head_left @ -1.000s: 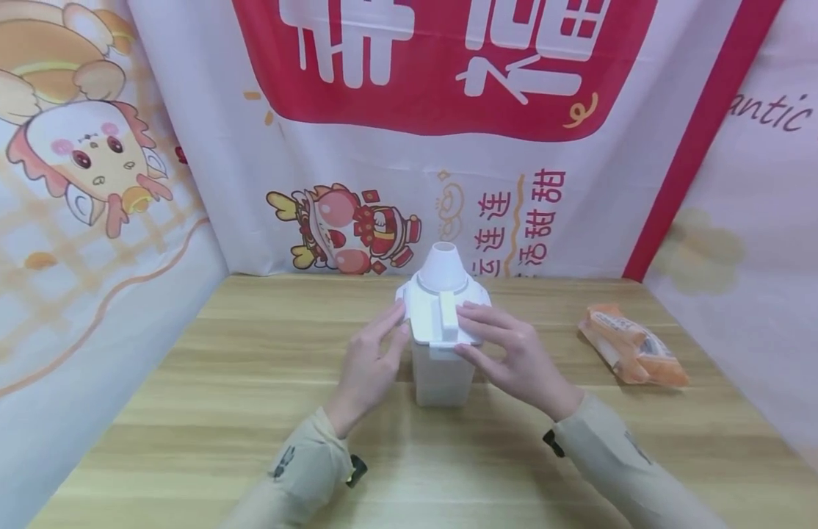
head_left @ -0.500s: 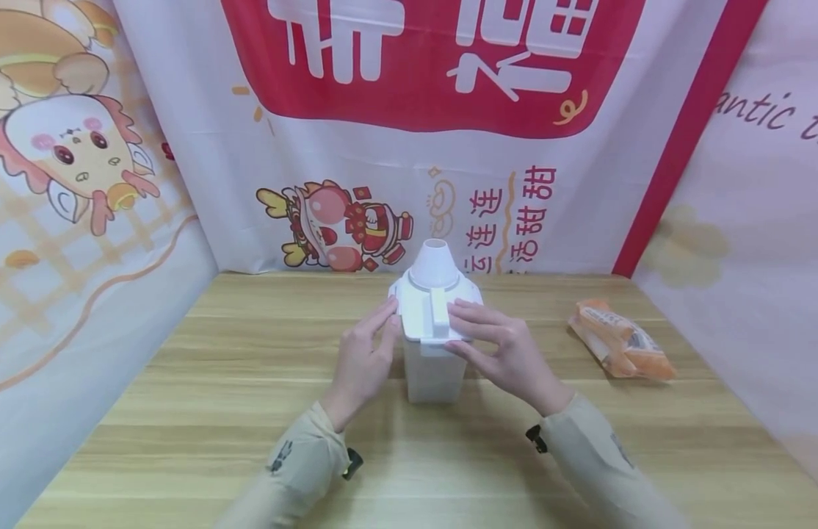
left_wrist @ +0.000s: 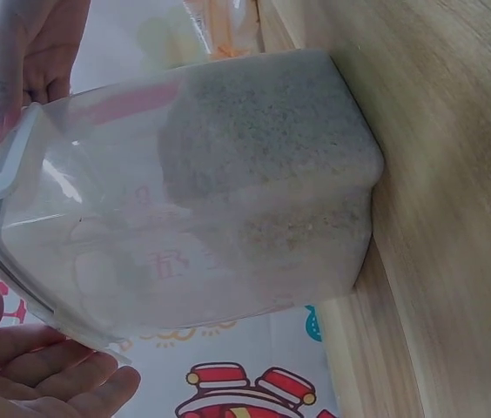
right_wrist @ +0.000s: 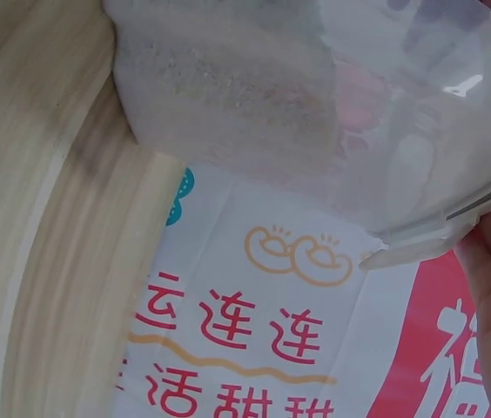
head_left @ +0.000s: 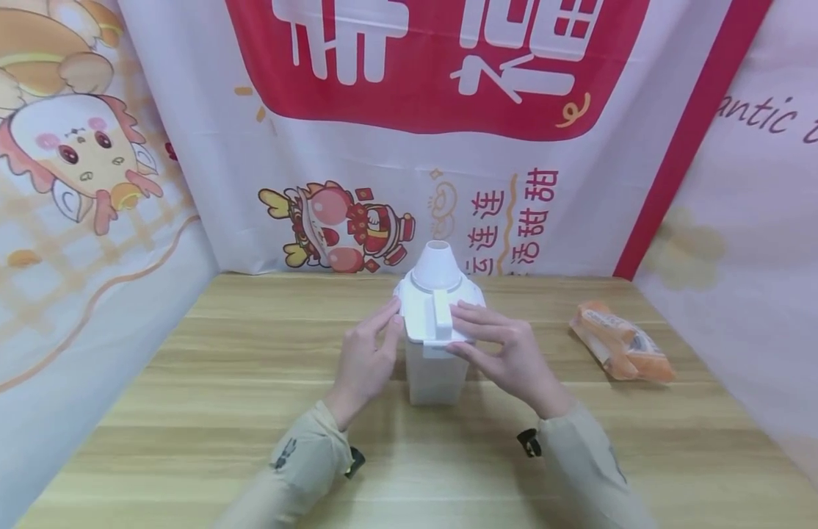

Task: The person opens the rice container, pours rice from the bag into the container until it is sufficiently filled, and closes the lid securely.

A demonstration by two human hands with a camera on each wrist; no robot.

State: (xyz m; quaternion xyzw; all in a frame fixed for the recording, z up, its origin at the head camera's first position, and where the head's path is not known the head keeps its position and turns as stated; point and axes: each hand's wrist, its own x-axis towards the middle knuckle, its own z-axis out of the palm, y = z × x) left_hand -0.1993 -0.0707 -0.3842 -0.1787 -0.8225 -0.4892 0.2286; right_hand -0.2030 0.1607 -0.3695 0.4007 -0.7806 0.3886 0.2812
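A clear plastic storage container (head_left: 437,382) with a white lid (head_left: 421,317) stands upright on the table. The lid carries a raised handle (head_left: 442,314) and a white cone-shaped piece (head_left: 438,266). Through the wall, greyish grains (left_wrist: 254,131) show in the lower part. My left hand (head_left: 368,356) holds the lid's left edge, thumb and fingers at the side clip (left_wrist: 84,335). On the other side my right hand (head_left: 504,349) grips the lid, thumb at the front clip (head_left: 437,349) and fingers across the top beside the handle. The lid's far side is hidden.
An orange and white plastic packet (head_left: 622,344) lies on the wooden table (head_left: 250,411) to the right. Printed cloth (head_left: 382,162) hangs behind the table and along both sides.
The head view has shifted slightly. Both hands stay at the lid's edges, and the container keeps its place on the table.
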